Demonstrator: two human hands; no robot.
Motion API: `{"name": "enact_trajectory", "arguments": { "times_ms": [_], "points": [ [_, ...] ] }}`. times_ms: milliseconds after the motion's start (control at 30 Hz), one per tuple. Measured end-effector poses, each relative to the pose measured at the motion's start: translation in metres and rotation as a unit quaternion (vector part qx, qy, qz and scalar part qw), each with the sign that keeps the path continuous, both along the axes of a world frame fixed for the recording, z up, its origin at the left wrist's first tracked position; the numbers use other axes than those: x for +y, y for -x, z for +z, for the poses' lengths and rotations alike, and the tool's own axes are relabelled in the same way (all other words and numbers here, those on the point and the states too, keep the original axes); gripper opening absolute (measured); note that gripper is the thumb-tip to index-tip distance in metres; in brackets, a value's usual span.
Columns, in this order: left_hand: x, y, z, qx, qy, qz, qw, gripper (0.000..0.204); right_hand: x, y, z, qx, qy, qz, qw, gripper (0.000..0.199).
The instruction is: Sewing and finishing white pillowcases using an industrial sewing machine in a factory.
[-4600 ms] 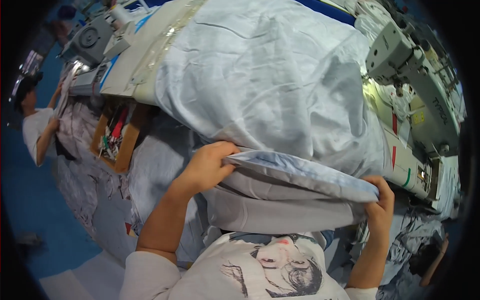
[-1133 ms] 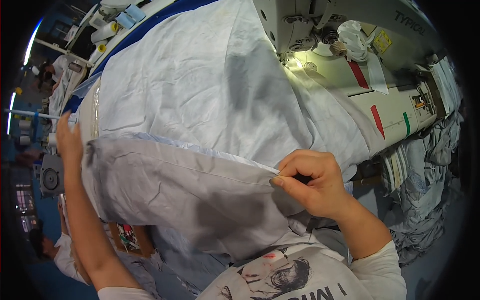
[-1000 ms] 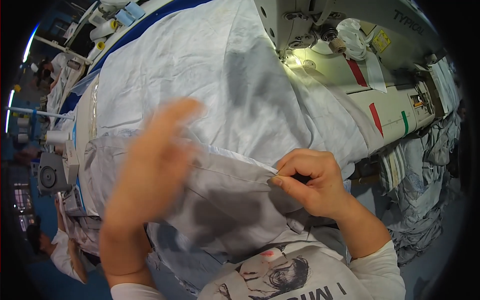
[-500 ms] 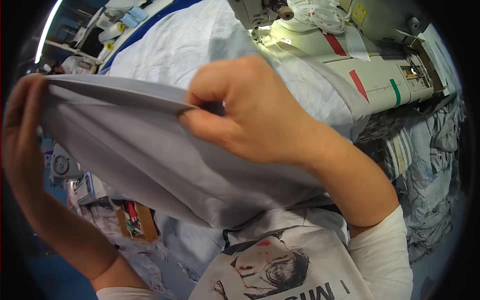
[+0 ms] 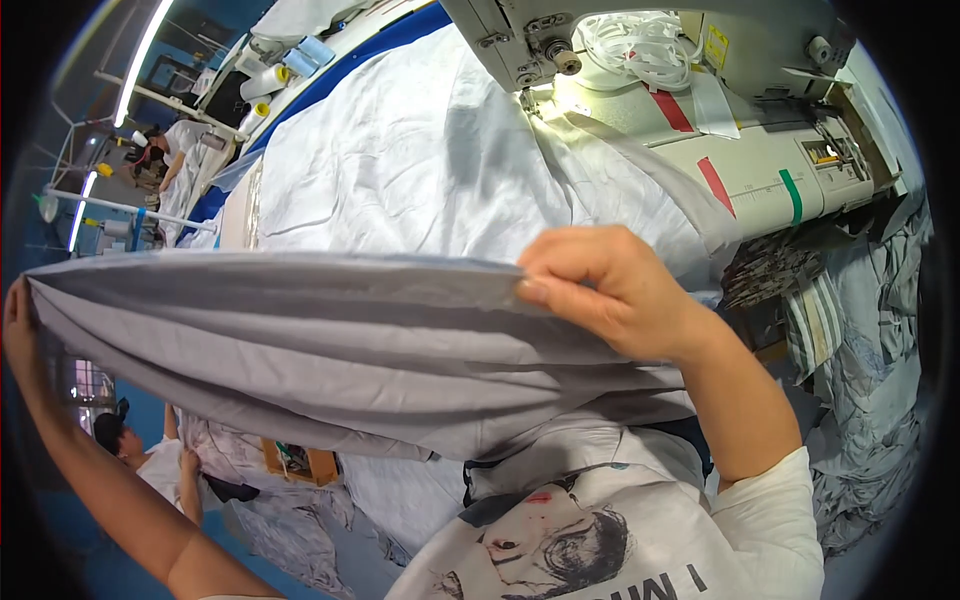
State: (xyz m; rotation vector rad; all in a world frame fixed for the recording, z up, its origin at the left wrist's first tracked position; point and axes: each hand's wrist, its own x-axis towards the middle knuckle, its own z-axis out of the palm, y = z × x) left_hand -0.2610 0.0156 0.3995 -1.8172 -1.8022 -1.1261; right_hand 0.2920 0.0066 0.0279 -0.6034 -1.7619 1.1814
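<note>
A length of grey fabric [image 5: 330, 330] is stretched between my two hands, its upper edge pulled nearly straight and the rest hanging in folds toward my lap. My left hand [image 5: 20, 308] pinches one end of that edge at the far left rim of the view. At the middle right, my right hand [image 5: 610, 290] grips the edge between thumb and curled fingers. Beyond it, white fabric [image 5: 400, 150] covers the worktable and runs up to the lit needle area of a sewing machine [image 5: 560, 50].
A coil of white tape [image 5: 640, 50] lies by the machine, whose pale bed [image 5: 750, 170] carries red and green strips. Piled grey cloth [image 5: 870, 400] hangs at the right. Thread cones [image 5: 265, 83] stand at the back left. At lower left are a co-worker [image 5: 150, 455] and a box [image 5: 300, 462].
My hands have spread farther apart, with the right moving right and down and the left lowering. The grey fabric's edge is now lower and pulled longer.
</note>
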Motion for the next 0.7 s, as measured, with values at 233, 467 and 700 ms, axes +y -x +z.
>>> {"name": "enact_trajectory", "arguments": {
  "times_ms": [233, 467, 700],
  "points": [
    [0.018, 0.071, -0.065, -0.002, 0.087, 0.046, 0.995, 0.024, -0.022, -0.035, -0.035, 0.0, 0.065, -0.051, 0.997, 0.005],
    [0.056, 0.082, -0.163, -0.105, 0.132, 0.019, 0.985, 0.025, -0.015, -0.047, -0.06, -0.001, 0.109, -0.117, 0.987, 0.005],
    [0.119, 0.112, -0.238, -0.047, 0.202, 0.028, 0.978, 0.024, 0.002, -0.043, -0.074, 0.006, 0.186, -0.188, 0.964, 0.007]
  ]
}}
